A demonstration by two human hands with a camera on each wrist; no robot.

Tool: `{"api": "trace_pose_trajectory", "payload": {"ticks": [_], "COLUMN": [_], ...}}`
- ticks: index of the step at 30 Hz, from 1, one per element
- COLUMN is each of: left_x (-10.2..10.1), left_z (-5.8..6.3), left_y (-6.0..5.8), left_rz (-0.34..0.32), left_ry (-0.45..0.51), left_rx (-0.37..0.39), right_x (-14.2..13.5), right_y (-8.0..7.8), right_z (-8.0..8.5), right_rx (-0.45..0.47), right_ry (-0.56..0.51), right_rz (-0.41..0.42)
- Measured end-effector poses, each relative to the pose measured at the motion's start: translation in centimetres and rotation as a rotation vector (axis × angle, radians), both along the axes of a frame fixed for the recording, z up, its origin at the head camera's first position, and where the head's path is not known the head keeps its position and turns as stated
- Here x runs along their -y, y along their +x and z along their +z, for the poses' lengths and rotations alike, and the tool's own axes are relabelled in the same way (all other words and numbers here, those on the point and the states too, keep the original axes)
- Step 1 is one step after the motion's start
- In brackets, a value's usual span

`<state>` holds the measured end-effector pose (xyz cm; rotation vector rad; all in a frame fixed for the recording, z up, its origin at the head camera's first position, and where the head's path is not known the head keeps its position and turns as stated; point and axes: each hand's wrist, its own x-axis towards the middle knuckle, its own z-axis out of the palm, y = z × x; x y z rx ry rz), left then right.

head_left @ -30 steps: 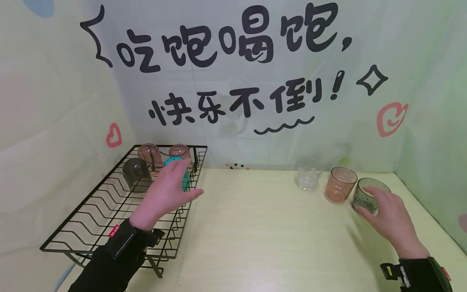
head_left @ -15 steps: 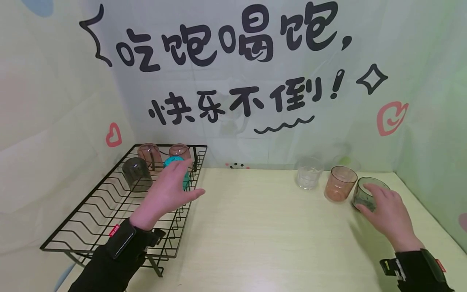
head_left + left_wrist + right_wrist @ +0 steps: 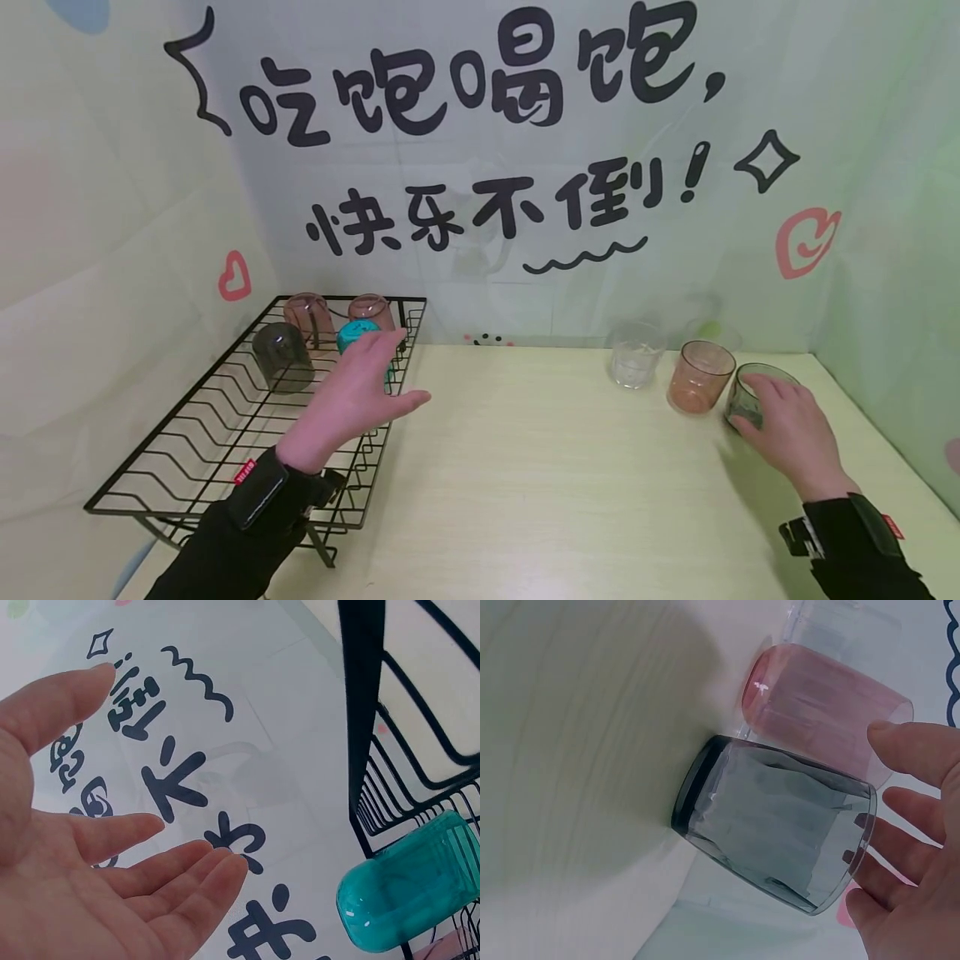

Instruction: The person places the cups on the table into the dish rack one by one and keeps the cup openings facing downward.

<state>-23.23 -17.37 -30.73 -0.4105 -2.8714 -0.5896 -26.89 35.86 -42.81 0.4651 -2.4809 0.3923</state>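
My right hand (image 3: 798, 433) is at the mouth of a smoky grey drinking glass (image 3: 772, 817), which stands upright on the table. In the right wrist view, its spread fingers (image 3: 900, 851) lie beside and behind the rim, while the thumb (image 3: 900, 742) is apart from the grey glass, in front of a pink glass (image 3: 817, 712). Contact at the rim is hard to tell. Over the black wire rack (image 3: 202, 433) my left hand (image 3: 348, 400) hovers with fingers and thumb spread, holding nothing. A teal glass (image 3: 412, 885) sits upside down in the rack near it, partly hidden by that hand in the head view.
Left of the pink glass stands a clear glass (image 3: 633, 367), near the back wall sheet (image 3: 555, 300). Upside down in the rack are a dark grey glass (image 3: 281, 358) and two pink glasses, one left (image 3: 307, 318), one right (image 3: 371, 308). Pale tabletop (image 3: 540, 483) stretches between rack and glasses.
My right hand has moved a little left and forward, closer over the grey glass. My left hand has shifted slightly right, still spread. The glasses have stayed in place.
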Motion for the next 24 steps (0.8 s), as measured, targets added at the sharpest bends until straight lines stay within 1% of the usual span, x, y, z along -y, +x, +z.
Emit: {"api": "trace_pose_trajectory", "payload": {"ticks": [2, 8, 11, 17, 20, 24], "left_x": [-0.3, -0.9, -1.1, -1.4, -1.5, -1.6], "left_z": [0.0, -0.1, -0.2, -0.4, -0.5, -0.5], "left_y": [0.1, 0.3, 0.4, 0.5, 0.5, 0.6], "left_rz": [-0.008, -0.014, -0.024, -0.046, -0.052, -0.056], "left_ry": [-0.004, 0.002, 0.004, 0.001, 0.003, 0.001], "left_rx": [-0.002, -0.007, -0.013, -0.034, -0.037, -0.039], "right_x": [0.0, 0.2, 0.2, 0.2, 0.1, 0.1], "right_y": [-0.1, -0.2, -0.2, -0.2, -0.1, 0.0], "right_z": [0.0, -0.2, -0.2, -0.3, -0.3, -0.4], "right_rx": [0.010, 0.094, 0.118, 0.127, 0.135, 0.120], "right_ry": [0.014, 0.060, 0.086, 0.127, 0.133, 0.129], "right_rz": [-0.010, -0.050, -0.065, -0.093, -0.111, -0.122]}}
